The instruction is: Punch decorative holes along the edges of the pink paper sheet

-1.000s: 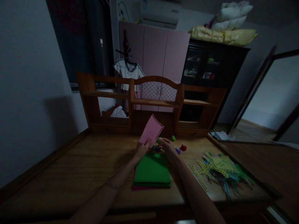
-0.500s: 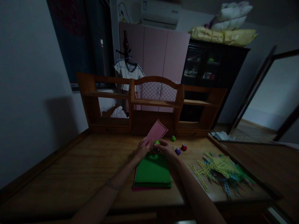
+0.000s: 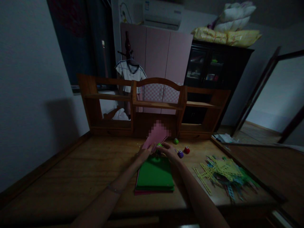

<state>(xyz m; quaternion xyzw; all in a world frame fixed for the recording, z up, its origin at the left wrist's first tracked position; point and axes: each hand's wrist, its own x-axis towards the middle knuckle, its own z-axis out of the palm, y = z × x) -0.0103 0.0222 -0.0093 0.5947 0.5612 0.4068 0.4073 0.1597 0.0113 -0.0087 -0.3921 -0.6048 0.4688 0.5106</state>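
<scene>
pink paper sheet (image 3: pixel 156 135) stands tilted up from our left hand (image 3: pixel 145 152), which pinches its lower edge; the sheet's far edge carries a row of punched notches, partly blurred; our right hand (image 3: pixel 169 150) meets it at the sheet's 4 o'clock corner, fingers closed about a small green punch (image 3: pixel 159 146) that sits against the paper, though in this dim light we cannot tell how firmly it is gripped; both hands hover just beyond the 12 o'clock edge of a green stack of sheets (image 3: pixel 155 174) lying flat on the wooden tabletop (image 3: pixel 78 167), with a pink layer showing under its near edge; at 2 o'clock of the right hand lie three more small punches, a green one (image 3: pixel 176 141), a purple one (image 3: pixel 180 154) and a red one (image 3: pixel 186 150), near each other but apart; well off at 4 o'clock a heap of yellow, green and blue punched paper strips (image 3: pixel 223 174) spreads over the tabletop; a wooden shelf unit (image 3: pixel 156 104) rises at the tabletop's 12 o'clock edge.
</scene>
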